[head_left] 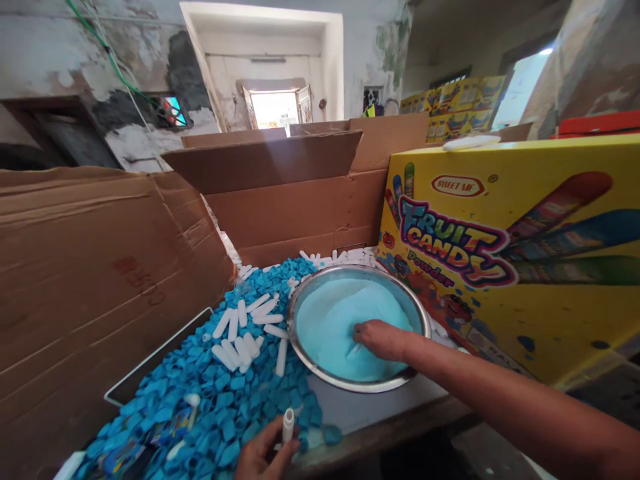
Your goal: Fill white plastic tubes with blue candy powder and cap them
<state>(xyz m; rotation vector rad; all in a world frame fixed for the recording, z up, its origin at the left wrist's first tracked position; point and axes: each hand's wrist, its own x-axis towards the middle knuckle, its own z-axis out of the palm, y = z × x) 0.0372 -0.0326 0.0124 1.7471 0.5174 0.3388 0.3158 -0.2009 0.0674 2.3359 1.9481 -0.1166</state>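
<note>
Beside the blue caps [215, 400], the left hand [266, 450] pinches a white tube [288, 430] upright; it looks light, smooth and slightly squeezable, best held below its open neck. The right hand [380, 339] dips into the bowl's [367, 386] blue powder [325, 310], and I can't tell what its curled fingers grasp.

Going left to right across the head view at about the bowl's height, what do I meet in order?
Brown cardboard panel → loose white tubes lying on small blue pieces → metal bowl of light-blue powder, with the right hand at the powder → yellow Fruit Candy box.
</note>
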